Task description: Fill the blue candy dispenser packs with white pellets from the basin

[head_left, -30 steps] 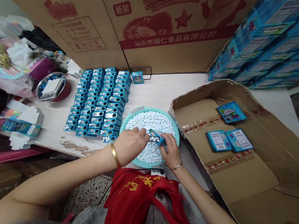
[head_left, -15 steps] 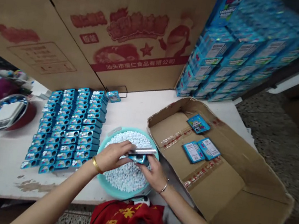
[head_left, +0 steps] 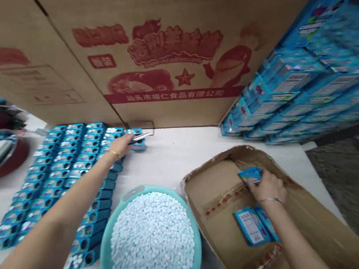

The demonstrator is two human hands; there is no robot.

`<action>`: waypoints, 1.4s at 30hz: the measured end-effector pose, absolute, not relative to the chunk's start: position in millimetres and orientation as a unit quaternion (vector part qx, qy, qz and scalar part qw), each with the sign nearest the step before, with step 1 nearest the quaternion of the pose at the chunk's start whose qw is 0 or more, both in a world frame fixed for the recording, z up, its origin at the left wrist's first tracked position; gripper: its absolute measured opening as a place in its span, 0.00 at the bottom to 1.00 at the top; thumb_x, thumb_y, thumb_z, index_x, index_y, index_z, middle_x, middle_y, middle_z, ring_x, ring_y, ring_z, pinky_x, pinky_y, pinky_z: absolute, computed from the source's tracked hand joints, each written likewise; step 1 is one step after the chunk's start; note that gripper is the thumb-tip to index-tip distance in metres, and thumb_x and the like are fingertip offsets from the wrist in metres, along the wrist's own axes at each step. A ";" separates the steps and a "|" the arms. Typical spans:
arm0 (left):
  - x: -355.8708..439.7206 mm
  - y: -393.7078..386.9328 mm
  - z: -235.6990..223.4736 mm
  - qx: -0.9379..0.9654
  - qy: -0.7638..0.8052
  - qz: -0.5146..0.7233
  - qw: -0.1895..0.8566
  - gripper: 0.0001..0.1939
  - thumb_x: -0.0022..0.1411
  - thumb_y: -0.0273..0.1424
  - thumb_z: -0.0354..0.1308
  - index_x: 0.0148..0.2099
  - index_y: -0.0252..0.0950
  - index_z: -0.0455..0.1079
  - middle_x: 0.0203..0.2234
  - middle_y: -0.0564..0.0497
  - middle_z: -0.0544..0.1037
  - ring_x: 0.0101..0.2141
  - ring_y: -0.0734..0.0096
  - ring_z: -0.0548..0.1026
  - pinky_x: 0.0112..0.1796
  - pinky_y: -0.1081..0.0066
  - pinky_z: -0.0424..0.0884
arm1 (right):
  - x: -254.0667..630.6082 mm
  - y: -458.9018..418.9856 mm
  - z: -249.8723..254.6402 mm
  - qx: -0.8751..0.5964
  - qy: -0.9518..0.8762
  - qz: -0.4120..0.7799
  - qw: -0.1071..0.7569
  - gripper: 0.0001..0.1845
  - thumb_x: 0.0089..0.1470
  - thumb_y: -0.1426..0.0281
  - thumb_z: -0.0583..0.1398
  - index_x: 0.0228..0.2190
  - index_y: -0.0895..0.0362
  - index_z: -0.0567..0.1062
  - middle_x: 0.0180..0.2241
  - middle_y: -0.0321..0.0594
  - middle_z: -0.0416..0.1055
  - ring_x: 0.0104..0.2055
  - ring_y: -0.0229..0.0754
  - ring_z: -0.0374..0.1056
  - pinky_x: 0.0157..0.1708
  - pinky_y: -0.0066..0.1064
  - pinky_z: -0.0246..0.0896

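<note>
My left hand [head_left: 121,145] is closed on a thin silvery metal tool [head_left: 140,137] whose exact kind I cannot make out. It is at the far end of the rows of small blue candy boxes [head_left: 91,150], which have dark round openings. Two blue boxes [head_left: 138,146] sit right by its fingertips, partly under the tool. My right hand [head_left: 269,188] reaches into the cardboard tray and grips a small blue candy box [head_left: 250,175]. Two more blue boxes [head_left: 252,226] lie below that hand, partly behind the forearm. A turquoise basin [head_left: 109,236] full of pale blue candies [head_left: 154,241] stands between my arms.
Large printed cartons [head_left: 186,0] wall off the back of the white table [head_left: 169,160]. Blue boxes are stacked high [head_left: 293,93] at the back right. The cardboard tray [head_left: 216,252] takes up the right side. A metal bowl [head_left: 7,158] stands at the left.
My hands have parted from above the basin. The left went to the far end of the box rows, where a second box now sits; the right moved into the tray onto a box.
</note>
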State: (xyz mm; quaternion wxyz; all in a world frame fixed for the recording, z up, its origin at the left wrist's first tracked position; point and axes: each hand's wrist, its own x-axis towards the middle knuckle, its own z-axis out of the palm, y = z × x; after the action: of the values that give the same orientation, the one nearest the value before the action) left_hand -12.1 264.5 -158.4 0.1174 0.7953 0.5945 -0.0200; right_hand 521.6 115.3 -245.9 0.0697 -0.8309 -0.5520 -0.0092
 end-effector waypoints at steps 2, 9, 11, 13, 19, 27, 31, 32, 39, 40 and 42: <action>-23.9 278.9 -170.0 0.794 0.596 -0.008 0.121 0.17 0.61 0.31 0.54 0.51 0.31 0.66 0.49 0.38 0.69 0.47 0.54 0.71 0.48 0.59 0.67 | 516.0 122.5 -249.9 -0.839 -0.543 -0.005 0.049 0.31 0.47 0.53 0.63 0.44 0.64 0.68 0.38 0.60 0.70 0.41 0.60 0.68 0.37 0.47 0.61; -15.0 227.5 -163.0 0.764 0.636 0.096 0.046 0.23 0.64 0.41 0.49 0.57 0.32 0.61 0.48 0.39 0.68 0.45 0.54 0.71 0.45 0.59 0.70 | 505.8 107.3 -256.1 -0.766 -0.552 0.175 0.279 0.19 0.46 0.59 0.63 0.36 0.59 0.70 0.38 0.48 0.71 0.42 0.50 0.68 0.46 0.46 0.63; -2.9 180.8 -152.5 0.788 0.596 0.107 0.113 0.19 0.66 0.39 0.45 0.52 0.33 0.64 0.43 0.42 0.72 0.44 0.58 0.72 0.47 0.61 0.69 | 494.9 87.6 -242.8 -0.731 -0.487 0.229 0.419 0.23 0.42 0.57 0.66 0.38 0.57 0.71 0.37 0.43 0.72 0.41 0.48 0.69 0.47 0.46 0.64; 6.6 123.5 -142.3 0.807 0.546 0.093 0.206 0.17 0.67 0.38 0.44 0.49 0.36 0.67 0.41 0.45 0.74 0.43 0.62 0.73 0.48 0.64 0.69 | 477.8 64.2 -222.1 -0.697 -0.355 0.301 0.546 0.26 0.39 0.58 0.68 0.39 0.55 0.71 0.36 0.38 0.74 0.38 0.44 0.71 0.44 0.43 0.67; 4.9 -53.8 -112.4 0.763 0.549 0.003 0.341 0.15 0.66 0.35 0.46 0.51 0.39 0.67 0.41 0.46 0.75 0.43 0.64 0.74 0.45 0.65 0.71 | 420.9 -17.7 -156.6 -0.524 -0.107 0.592 0.603 0.12 0.49 0.61 0.64 0.36 0.53 0.75 0.33 0.36 0.79 0.33 0.44 0.75 0.34 0.40 0.74; 51.5 -144.4 -123.1 0.691 0.630 -0.178 0.306 0.20 0.64 0.23 0.45 0.55 0.42 0.66 0.42 0.48 0.72 0.45 0.66 0.71 0.46 0.68 0.67 | 375.2 -101.9 -126.3 -0.421 0.041 0.727 0.541 0.15 0.44 0.69 0.67 0.38 0.48 0.76 0.35 0.31 0.80 0.35 0.39 0.76 0.29 0.30 0.74; 86.7 -131.1 -161.0 0.693 0.645 -0.147 0.286 0.12 0.64 0.24 0.47 0.48 0.35 0.66 0.44 0.45 0.71 0.46 0.63 0.70 0.46 0.67 0.67 | 372.9 -116.6 -127.2 -0.439 0.039 0.727 0.527 0.14 0.44 0.67 0.67 0.36 0.49 0.76 0.36 0.32 0.79 0.37 0.41 0.75 0.33 0.34 0.74; 93.2 -126.2 -170.5 0.694 0.648 -0.120 0.289 0.11 0.64 0.25 0.47 0.48 0.36 0.65 0.45 0.45 0.71 0.47 0.64 0.70 0.47 0.67 0.67 | 372.9 -118.8 -127.3 -0.450 0.030 0.724 0.522 0.14 0.44 0.67 0.67 0.37 0.48 0.76 0.37 0.31 0.79 0.37 0.41 0.75 0.32 0.33 0.74; 124.4 -97.8 -223.3 0.698 0.644 0.061 0.308 0.13 0.62 0.23 0.49 0.48 0.36 0.64 0.45 0.45 0.71 0.48 0.63 0.70 0.51 0.62 0.66 | 365.2 -123.6 -130.8 -0.475 -0.025 0.729 0.492 0.22 0.36 0.69 0.71 0.37 0.49 0.75 0.39 0.32 0.77 0.38 0.40 0.74 0.35 0.31 0.73; 125.0 -96.0 -226.3 0.698 0.642 0.065 0.309 0.14 0.61 0.22 0.49 0.49 0.36 0.64 0.45 0.45 0.71 0.48 0.63 0.70 0.51 0.62 0.66 | 363.6 -123.3 -132.2 -0.478 -0.028 0.728 0.490 0.22 0.36 0.69 0.72 0.36 0.50 0.74 0.37 0.32 0.77 0.38 0.39 0.73 0.36 0.30 0.72; 120.5 -94.6 -226.8 0.700 0.637 0.074 0.314 0.14 0.61 0.23 0.51 0.50 0.36 0.63 0.47 0.44 0.71 0.49 0.63 0.70 0.52 0.61 0.66 | 360.6 -123.3 -134.8 -0.481 -0.052 0.734 0.477 0.22 0.36 0.69 0.72 0.36 0.50 0.73 0.36 0.31 0.77 0.37 0.37 0.73 0.37 0.27 0.71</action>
State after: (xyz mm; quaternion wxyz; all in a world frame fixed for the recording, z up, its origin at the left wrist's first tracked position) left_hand 120.5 -94.6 -226.8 0.3144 0.6998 0.6372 0.0743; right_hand 360.6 -123.3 -134.8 0.4774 -0.4808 -0.0515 0.7337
